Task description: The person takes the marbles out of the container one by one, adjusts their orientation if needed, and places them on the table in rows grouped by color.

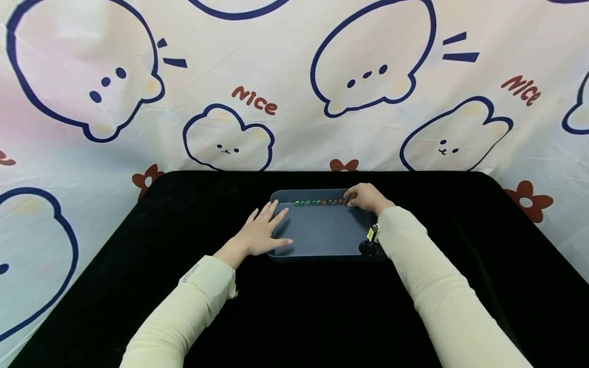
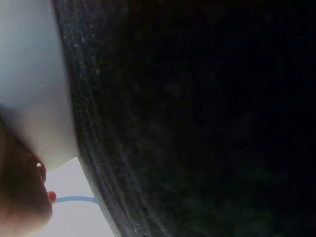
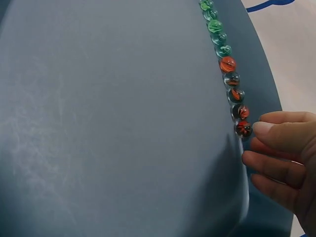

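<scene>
A row of glass marbles [image 3: 227, 64] lies along the far wall of a grey-blue tray [image 1: 322, 230]. Green-swirled ones are at the left end in the head view, orange and dark red ones toward the right. My right hand [image 1: 366, 197] is at the row's right end. In the right wrist view, its thumb tip is right beside the last dark red marble [image 3: 243, 129], with the other fingers loosely bent over the tray's rim. Fingers spread, my left hand [image 1: 261, 232] rests over the tray's left edge; the left wrist view catches only part of it.
The tray sits on a black-covered table [image 1: 317, 312]. Behind it hangs a pale cloth [image 1: 294, 138] printed with cartoon bears and flowers. A small black wrist camera [image 1: 368, 248] on the right sleeve overlaps the tray's near right corner.
</scene>
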Demonstrator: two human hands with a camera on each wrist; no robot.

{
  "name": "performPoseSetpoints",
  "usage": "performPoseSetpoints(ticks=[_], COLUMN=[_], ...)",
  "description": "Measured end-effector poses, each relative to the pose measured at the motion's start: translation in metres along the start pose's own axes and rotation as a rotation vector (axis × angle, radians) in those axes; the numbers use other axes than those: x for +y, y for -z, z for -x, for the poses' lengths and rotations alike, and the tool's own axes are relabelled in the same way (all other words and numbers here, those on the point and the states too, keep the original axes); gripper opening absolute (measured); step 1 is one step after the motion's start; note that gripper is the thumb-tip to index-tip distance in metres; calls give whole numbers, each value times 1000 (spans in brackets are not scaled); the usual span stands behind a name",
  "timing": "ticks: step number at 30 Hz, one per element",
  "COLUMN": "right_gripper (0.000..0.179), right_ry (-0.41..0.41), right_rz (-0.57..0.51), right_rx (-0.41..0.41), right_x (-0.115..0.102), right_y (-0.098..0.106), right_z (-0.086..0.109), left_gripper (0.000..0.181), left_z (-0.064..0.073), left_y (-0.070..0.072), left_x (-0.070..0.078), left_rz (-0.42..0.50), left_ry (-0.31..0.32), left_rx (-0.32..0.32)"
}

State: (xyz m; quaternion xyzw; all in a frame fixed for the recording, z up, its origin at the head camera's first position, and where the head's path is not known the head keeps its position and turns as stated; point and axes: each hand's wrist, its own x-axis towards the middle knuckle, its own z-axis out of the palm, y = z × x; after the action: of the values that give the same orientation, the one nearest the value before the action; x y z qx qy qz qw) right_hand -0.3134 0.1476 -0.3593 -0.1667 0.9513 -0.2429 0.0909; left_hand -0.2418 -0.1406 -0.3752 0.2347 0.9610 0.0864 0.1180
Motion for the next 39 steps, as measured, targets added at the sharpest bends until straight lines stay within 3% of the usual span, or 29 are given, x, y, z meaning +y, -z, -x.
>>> performPoseSetpoints(ticks=[27,39], right_gripper=[17,11], right_ry=[-34,-26], right_rz=[170,169], right_rx=[42,2], right_x=[-5,-5], right_y=[-4,-2], right_z=[-6,-9], left_gripper=[80,80], left_z=[-2,-1], left_y=[-1,1], left_x=[0,0], left_rz=[2,15], left_ry=[14,11], left_rx=[-21,-30])
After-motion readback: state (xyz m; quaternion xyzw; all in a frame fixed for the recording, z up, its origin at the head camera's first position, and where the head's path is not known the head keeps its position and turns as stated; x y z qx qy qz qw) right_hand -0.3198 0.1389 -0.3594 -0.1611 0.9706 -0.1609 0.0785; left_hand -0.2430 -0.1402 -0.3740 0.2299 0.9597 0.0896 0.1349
